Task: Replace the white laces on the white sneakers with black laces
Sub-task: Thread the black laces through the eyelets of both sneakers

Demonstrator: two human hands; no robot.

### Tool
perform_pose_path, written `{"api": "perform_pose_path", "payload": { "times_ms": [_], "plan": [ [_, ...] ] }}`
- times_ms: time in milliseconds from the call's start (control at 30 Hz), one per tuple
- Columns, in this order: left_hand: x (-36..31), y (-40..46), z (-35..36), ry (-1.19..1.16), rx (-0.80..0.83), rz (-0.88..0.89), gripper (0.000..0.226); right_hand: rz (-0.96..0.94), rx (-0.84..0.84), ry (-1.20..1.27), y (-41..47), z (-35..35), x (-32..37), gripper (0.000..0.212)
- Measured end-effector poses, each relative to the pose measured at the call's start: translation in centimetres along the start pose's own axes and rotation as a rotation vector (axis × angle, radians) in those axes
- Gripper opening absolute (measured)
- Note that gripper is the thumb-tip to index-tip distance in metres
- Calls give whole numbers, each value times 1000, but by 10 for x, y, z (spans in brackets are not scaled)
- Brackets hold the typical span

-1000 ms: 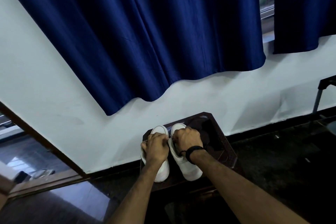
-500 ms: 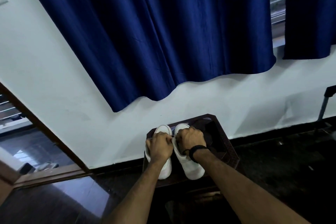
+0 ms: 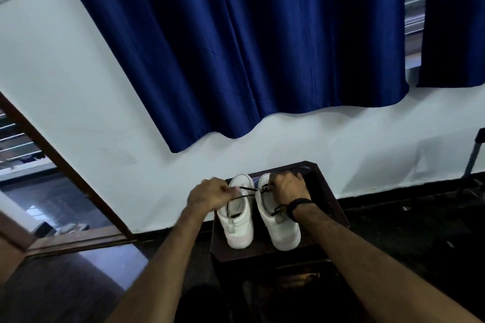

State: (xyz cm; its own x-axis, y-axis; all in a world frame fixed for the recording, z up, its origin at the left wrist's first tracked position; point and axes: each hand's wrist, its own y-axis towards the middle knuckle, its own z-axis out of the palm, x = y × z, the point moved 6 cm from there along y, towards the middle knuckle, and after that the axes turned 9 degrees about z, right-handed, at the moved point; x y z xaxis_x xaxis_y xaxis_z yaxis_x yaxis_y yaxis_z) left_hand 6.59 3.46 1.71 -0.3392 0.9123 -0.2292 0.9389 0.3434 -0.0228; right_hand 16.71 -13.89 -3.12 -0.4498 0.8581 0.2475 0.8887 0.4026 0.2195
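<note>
While both sneakers (image 3: 258, 214) sit low centre on the dark stool (image 3: 332, 204), you pinch a black lace (image 3: 242, 193) with your left hand (image 3: 210, 195); your right hand (image 3: 287, 187) curls on the other sneaker's laces. Judged step: tightening. Next, pull evenly.

Two sneakers (image 3: 259, 214) side by side on a low table (image 3: 330, 204) at lower centre, against the wall (image 3: 78, 86). Left hand (image 3: 210, 195) left of the pair, right hand (image 3: 287, 187) over the right one, lace (image 3: 242, 194) between. Curtain (image 3: 236, 47) above, doorway (image 3: 39, 178) at left.
</note>
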Motion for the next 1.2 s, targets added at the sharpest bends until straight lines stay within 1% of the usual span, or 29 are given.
{"api": "perform_pose_path", "payload": {
  "times_ms": [33,67,133,167,233,300,333,400,433,467,500,533,567,633,667,733,767,800,867,933,967,1000,1033,1100,1167,1200],
  "plan": [
    [-6,-3,9,101,71,21,32,-8,-28,-7,1,-1,1,25],
    [-11,-7,12,98,58,28,26,-26,-72,-18,3,-4,2,23],
    [-7,-12,9,-96,-64,-7,19,-66,-137,-39,6,-13,0,19],
    [0,-13,5,-190,-142,-30,19,-72,-138,-45,8,-17,-3,19],
    [14,-17,-5,-403,-315,-89,26,-15,-82,26,12,-22,-12,24],
    [20,-24,-13,-713,-468,-167,25,82,-44,178,12,-24,-18,31],
    [20,-25,-14,-900,-501,-200,22,115,-39,267,10,-24,-18,36],
    [15,-24,-13,-1328,-466,-221,19,116,-43,381,3,-21,-12,44],
    [10,-25,-13,-1552,-432,-209,21,102,-43,379,-2,-18,-9,45],
    [9,-24,-13,-1717,-422,-221,27,84,-37,332,-6,-14,-7,45],
    [12,-24,-12,-1778,-429,-261,31,67,-33,253,-10,-10,-6,46],
    [16,-25,-12,-1732,-433,-315,32,67,-30,191,-13,-6,-8,47],
    [23,-25,-10,-1570,-429,-358,31,86,-27,163,-15,-4,-9,47],
    [27,-26,-9,-1084,-341,-337,22,129,-14,158,-17,-2,-9,47],
    [26,-24,-4,-861,-262,-280,25,137,-5,152,-18,-1,-7,48],
    [12,-22,14,-516,-23,-129,38,150,8,150,-19,1,-5,49],
    [6,-22,23,-383,54,-64,39,161,10,159,-19,2,-5,49],
    [2,-21,28,-298,69,-29,38,170,15,169,-20,2,-5,48],
    [2,-24,26,-278,-37,-32,26,178,23,179,-20,3,-7,46],
    [12,-31,18,-336,-189,-124,17,183,19,182,-20,4,-6,44],
    [18,-34,17,-364,-240,-171,15,191,13,179,-20,3,-5,43],
    [24,-37,18,-376,-259,-202,14,196,8,171,-19,3,-4,43],
    [27,-39,18,-374,-237,-232,14,198,5,156,-19,4,-3,44],
    [31,-40,22,-332,-126,-301,12,201,0,129,-19,5,-2,45],
    [34,-39,24,-202,-9,-376,28,209,-6,117,-18,5,-2,46],
    [34,-38,20,-87,17,-385,34,206,-10,112,-18,6,-2,46]
  ]
}}
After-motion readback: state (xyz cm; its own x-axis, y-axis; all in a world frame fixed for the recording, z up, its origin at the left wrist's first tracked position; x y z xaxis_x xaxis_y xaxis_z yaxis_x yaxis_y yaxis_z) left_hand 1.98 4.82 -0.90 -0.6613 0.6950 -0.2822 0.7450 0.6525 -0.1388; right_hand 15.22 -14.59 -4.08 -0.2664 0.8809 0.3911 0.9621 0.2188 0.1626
